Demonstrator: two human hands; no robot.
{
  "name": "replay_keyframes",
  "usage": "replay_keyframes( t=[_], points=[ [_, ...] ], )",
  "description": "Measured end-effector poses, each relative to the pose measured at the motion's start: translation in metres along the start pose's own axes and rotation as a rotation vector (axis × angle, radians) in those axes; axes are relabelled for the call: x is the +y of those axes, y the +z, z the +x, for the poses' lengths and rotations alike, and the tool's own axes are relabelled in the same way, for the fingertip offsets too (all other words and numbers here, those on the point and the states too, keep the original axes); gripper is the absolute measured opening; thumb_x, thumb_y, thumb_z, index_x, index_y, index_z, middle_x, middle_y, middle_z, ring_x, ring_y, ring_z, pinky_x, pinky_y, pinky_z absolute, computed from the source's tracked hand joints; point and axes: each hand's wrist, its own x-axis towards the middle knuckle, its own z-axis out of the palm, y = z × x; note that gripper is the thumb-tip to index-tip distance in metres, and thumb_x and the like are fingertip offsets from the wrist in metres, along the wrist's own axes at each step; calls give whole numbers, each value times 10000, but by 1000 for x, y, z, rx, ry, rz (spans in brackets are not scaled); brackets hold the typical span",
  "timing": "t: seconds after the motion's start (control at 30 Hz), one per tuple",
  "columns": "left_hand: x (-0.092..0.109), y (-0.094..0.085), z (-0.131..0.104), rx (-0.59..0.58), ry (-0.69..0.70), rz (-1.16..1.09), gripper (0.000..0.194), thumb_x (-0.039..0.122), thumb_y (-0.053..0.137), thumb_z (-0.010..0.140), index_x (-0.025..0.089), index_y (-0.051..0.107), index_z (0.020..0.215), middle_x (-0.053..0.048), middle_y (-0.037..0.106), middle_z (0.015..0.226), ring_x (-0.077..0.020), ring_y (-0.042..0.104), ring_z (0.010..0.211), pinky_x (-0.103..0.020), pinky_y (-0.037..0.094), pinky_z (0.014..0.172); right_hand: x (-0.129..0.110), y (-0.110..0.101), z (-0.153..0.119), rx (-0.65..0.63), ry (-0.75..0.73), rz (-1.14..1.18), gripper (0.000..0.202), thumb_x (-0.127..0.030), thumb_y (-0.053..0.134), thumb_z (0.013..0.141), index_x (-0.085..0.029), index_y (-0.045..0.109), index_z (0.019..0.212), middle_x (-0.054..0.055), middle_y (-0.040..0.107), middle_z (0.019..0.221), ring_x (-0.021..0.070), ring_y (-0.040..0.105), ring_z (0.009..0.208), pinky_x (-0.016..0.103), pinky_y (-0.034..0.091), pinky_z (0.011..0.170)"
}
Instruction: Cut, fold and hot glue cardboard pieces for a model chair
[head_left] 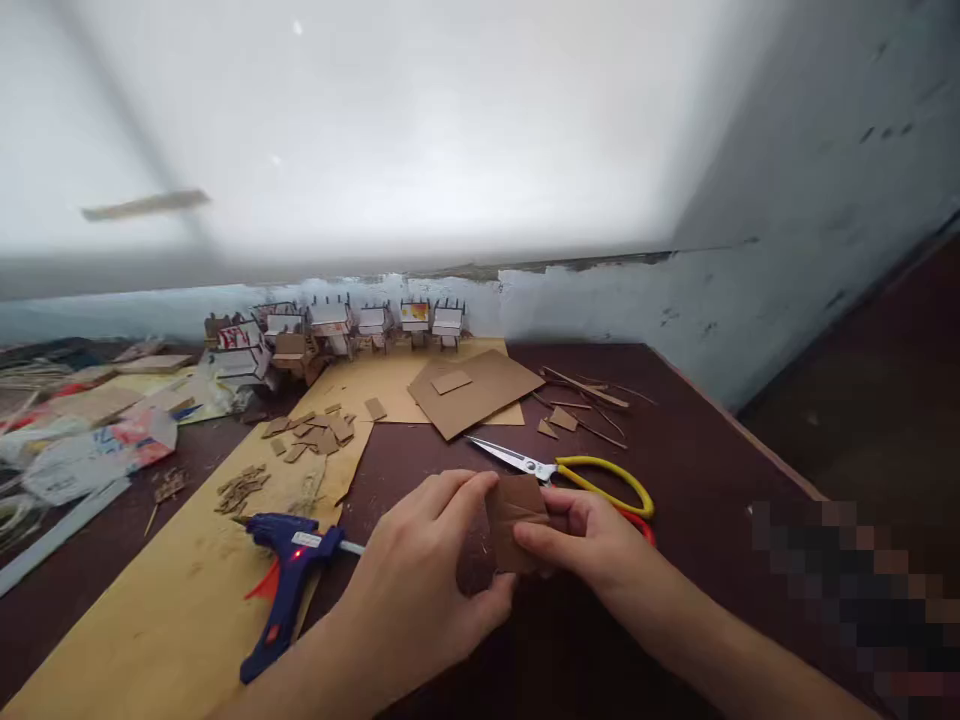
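Note:
A small brown cardboard piece (513, 520) is held between both hands above the dark table. My left hand (431, 570) grips its left side, with the fingertips at the top edge and the thumb at the bottom corner. My right hand (600, 540) pinches the right side, thumb on the front face and fingers behind. Just beyond the right hand lie scissors (536, 468) with yellow and red handles. To the left of my left hand rests a blue glue gun (292, 570) with a small red light on.
Small cardboard pieces (319, 433) and a bundle of scraps (241, 488) lie on yellow board (150, 600). A larger cardboard sheet (480, 390) and thin strips (592, 390) are farther back. Small chair-like models (330, 320) line the wall. Plastic bags (97, 450) lie left.

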Motion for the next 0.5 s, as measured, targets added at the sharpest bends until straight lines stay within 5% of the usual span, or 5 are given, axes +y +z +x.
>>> replay_keyframes(
  t=[0.17,0.3,0.5],
  points=[
    [0,-1,0,-11,-15,-7,644,184,720,744,254,500,1345,-55,643,1299,-250,638,1146,-401,548,962,-3,1,2,-6,-1,-3,308,-262,829,805,-174,774,1095,37,768,899,136,635,744,215,445,643],
    [1,-5,2,-79,-49,-32,647,279,760,765,249,498,1356,-70,619,1329,-277,615,1179,-441,528,983,-6,3,0,-14,-27,-69,252,-243,769,844,-202,750,1092,31,765,969,196,689,868,303,518,814],
    [-1,-10,6,-131,-124,-232,320,240,675,888,256,613,1202,-14,683,1145,-198,632,1053,-335,497,914,-19,9,-12,164,-194,-822,116,-171,603,897,-223,706,905,-3,703,794,195,628,757,295,439,657]
  ],
)
